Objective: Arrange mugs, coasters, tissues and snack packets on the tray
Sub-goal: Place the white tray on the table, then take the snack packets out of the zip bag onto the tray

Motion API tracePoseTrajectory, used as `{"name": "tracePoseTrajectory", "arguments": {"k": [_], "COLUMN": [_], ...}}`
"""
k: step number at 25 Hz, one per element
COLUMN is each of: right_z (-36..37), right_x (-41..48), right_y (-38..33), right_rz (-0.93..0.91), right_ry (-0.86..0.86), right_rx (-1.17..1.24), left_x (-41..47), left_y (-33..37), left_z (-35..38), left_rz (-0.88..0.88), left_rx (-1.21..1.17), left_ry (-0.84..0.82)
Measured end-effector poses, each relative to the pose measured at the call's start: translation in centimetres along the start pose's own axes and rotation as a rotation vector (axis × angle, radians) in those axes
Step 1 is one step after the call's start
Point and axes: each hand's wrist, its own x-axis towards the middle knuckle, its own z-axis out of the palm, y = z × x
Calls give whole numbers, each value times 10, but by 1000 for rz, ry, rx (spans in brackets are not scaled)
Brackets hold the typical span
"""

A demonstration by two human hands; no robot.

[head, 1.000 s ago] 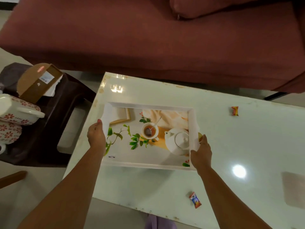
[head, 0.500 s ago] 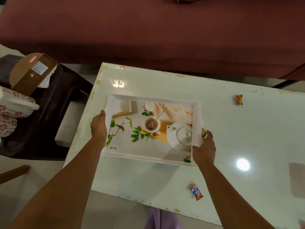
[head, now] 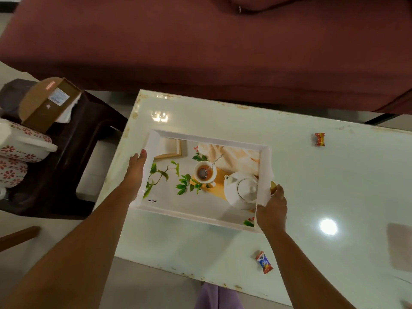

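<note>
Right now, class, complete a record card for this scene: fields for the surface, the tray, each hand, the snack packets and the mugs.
Surface: white table
Tray: white, teapot picture printed inside, over the table's left part, nothing loaded
Left hand grip: holds the tray's left rim
Right hand grip: holds the tray's right rim
Snack packets: orange packet beyond the tray's right; red-blue packet near the front edge; both on the table
Mugs: floral mugs on the dark side table, left
Box: brown box behind the mugs
</note>
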Motion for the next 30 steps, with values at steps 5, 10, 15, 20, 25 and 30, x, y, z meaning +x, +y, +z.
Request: {"name": "tracePoseTrajectory", "arguments": {"k": [5,10,15,20,25,30], "right_z": [-6,1,42,124,220,302], "right_x": [-19,-48,-86,-139,-212,-281], "right_y": [-21,-81,-158,-253,-374,-476], "right_rz": [16,-235,-354,-489,-656,-890], "right_ry": [-54,-38,-64,-113,-215,-322], "right_rx": [-176,-213,-158,-135,-126,-197], "left_x": [-18,-50,-67,-55,-40,-4], "left_y": [20,30,39,25,25,19], "left_z": [4,1,-36,-127,-274,-415], "left_rz": [112,213,234,359,717,441], "left_rx": [188,128,-133,-274,-230,-520], "left_ry": [41,65,116,216,474,791]}}
